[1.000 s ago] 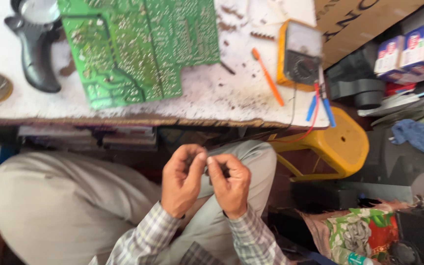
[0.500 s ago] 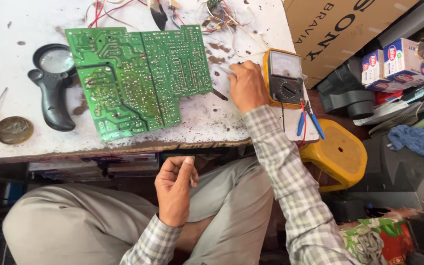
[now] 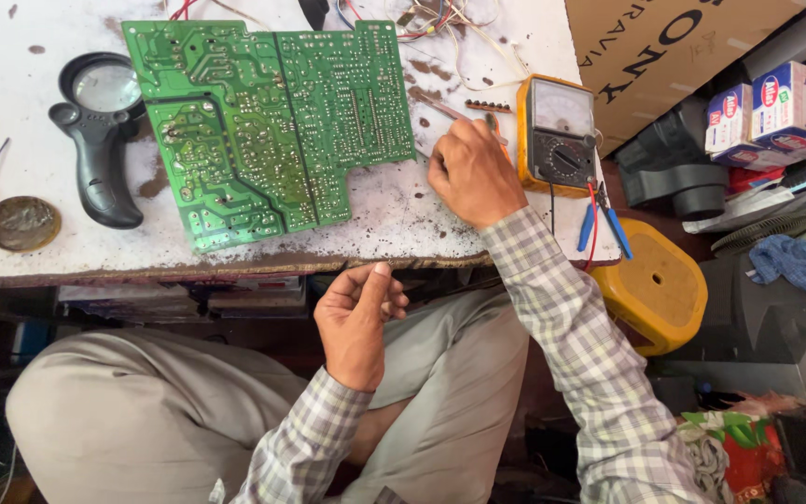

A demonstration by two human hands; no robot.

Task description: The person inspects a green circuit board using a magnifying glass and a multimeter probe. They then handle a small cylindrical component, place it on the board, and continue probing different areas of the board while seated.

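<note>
Nearest, down over the lap: left hand (image 3: pixel 356 322), loosely curled, thumb up beside the fingertips; cannot tell if anything tiny sits in there. A bit farther, up on the worn white table (image 3: pixel 394 224): right hand (image 3: pixel 470 173), palm down, fingers bent over a thin orange stick-like tool (image 3: pixel 445 111) lying between the big green circuit board (image 3: pixel 263 131) and the yellow boxy meter with a dial (image 3: pixel 557 135). Touching the tool for sure, but cannot tell if pinched tight or only covered. Seems to be the picking-up step. Calls for a firm pinch near the tool's middle and a clean lift, clear of the meter's red and blue leads (image 3: pixel 599 219). Farther left: black magnifying glass (image 3: pixel 100 140). Farthest back: loose tangled wires (image 3: pixel 440 23).
</note>
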